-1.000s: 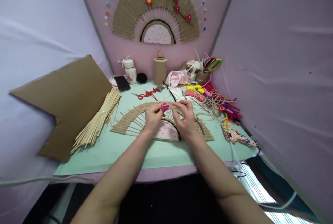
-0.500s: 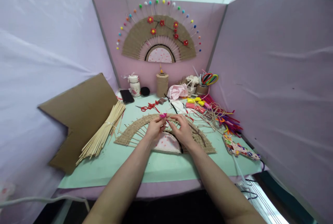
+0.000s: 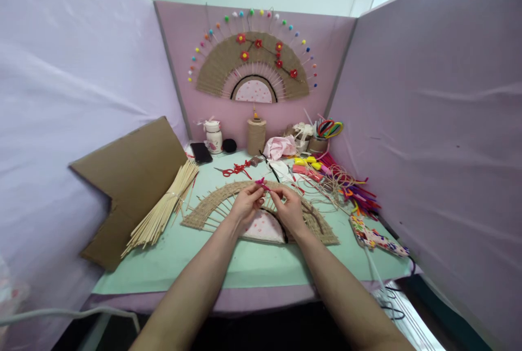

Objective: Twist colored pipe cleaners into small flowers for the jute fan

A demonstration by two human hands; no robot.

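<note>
My left hand [image 3: 246,204] pinches a magenta pipe cleaner [image 3: 261,182], its upper part bent into a small shape. The fingers of my right hand [image 3: 290,212] are closed on the lower end of the same pipe cleaner. Both hands are held over a woven twine fan [image 3: 216,199] that lies on the table. The fan has a half-round white panel with pink dots [image 3: 263,227] at its base, edged in black, and a brown twig-like strip on its right side. My hands and wrists hide the fan's middle.
On the left, a bundle of thin sticks [image 3: 165,204] leans by bent cardboard [image 3: 134,161]. Behind the fan lie red-handled scissors [image 3: 227,173]. Pipe cleaners [image 3: 362,196] and a flower-patterned glue gun [image 3: 377,238] are at right. A twine spool [image 3: 256,136] stands at the back, below a finished fan [image 3: 220,68].
My right fingers have closed from a looser spread onto the pipe cleaner's lower end. The pipe cleaner has turned slightly, and the whole view has shifted a little.
</note>
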